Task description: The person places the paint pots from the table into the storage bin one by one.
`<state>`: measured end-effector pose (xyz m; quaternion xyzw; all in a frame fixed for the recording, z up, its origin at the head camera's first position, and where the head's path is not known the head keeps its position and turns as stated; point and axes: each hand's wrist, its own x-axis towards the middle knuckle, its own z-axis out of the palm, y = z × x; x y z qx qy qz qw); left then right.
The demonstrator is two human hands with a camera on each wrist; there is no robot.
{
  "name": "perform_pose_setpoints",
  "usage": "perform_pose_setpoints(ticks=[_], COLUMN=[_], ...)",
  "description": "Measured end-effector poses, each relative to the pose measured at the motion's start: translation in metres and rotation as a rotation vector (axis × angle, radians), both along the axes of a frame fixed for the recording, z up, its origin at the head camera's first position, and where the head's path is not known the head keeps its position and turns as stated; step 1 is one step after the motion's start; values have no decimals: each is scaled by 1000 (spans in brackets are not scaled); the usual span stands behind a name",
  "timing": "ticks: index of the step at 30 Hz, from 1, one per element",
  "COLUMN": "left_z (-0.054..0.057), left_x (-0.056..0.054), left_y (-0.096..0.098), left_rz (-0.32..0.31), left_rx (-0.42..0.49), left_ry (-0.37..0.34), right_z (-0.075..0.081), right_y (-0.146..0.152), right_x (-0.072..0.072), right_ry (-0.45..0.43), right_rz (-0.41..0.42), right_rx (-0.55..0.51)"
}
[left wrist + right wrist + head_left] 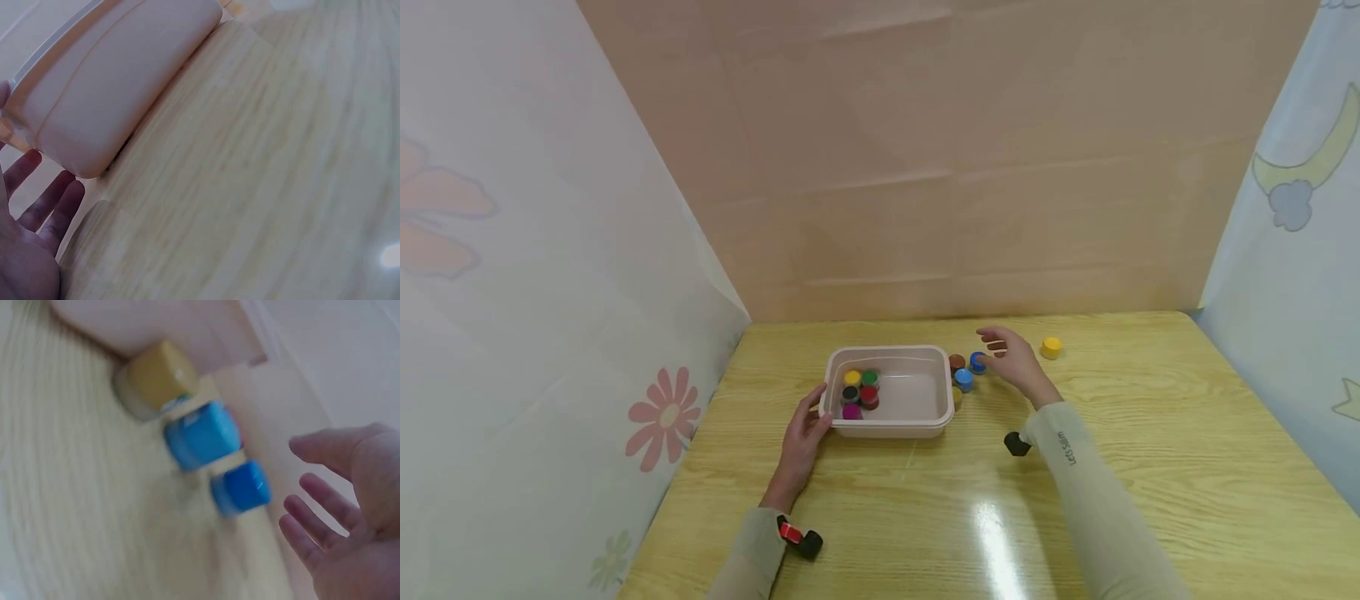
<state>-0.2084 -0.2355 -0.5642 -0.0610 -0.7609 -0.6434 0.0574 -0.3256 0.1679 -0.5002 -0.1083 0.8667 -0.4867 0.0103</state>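
Sleeve (pixel 1086 483) lettered "Let's…", right grip (pixel 1017 362) wide near jars (pixel 964 381), left grip (pixel 800 440) wide touching tub (pixel 891 431)

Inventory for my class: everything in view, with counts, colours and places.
Table: one, wood-yellow, centre
Tub: one, pale pink, on table
Inner jars: five; yellow, green, black, red, purple; in tub
Outer jars: four; brown, gold, two blue; beside tub
Lone jar: one, yellow, back right
Backdrop: one, brown, behind
Sheets: two, whitish, left and right
Wrist cameras: two, mostly black, on wrists
Sleeves: two, pale, forearms
Left hand: one, tub's left end
Right hand: one, near outer jars
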Motion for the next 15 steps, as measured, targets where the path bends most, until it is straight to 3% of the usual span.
perform_pose_setpoints(ticks=[6,15], left_z=[-1,-2], left_x=[0,-1], left_y=[0,-1], left_rz=[-1,0], left_rx=[4,5], left_ry=[4,10], right_z=[-20,-37], right_y=[6,1], right_x=[-1,-5], right_ry=[-107,-145], right_rz=[40,-7], right_rx=[50,98])
